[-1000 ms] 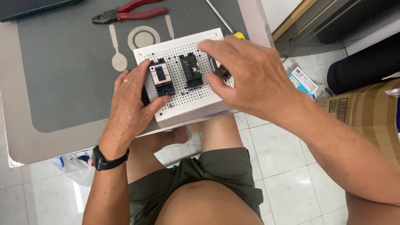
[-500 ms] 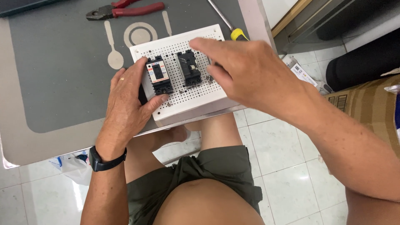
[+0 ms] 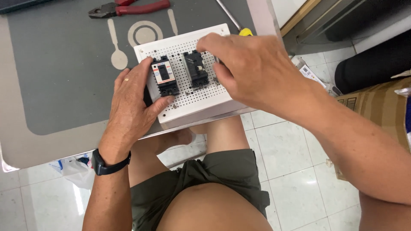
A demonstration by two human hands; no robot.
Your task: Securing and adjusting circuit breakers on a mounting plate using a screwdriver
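While the white pegboard box [image 3: 188, 96] sits at the near edge of the grey table [image 3: 64, 85], everything else can be placed from it. On its top face stand two black breakers, their long axes running from the far edge toward the near edge: one with a white label [image 3: 165, 77] by the box's left side, one plain black [image 3: 196, 69] near its middle. The left hand [image 3: 130, 107] grips the box's left side, fingers curled around it and thumb pressed on the top just below the labelled breaker. The right hand [image 3: 252, 68] hovers over the box's right half, fingers bunched downward; whether they pinch anything I cannot tell, since the hand hides that spot. It is the nearer hand to the plain breaker, just right of it. Beyond the box's far edge lie red-handled pliers [image 3: 128, 7] and a yellow-handled screwdriver [image 3: 234, 20], well apart from either hand.
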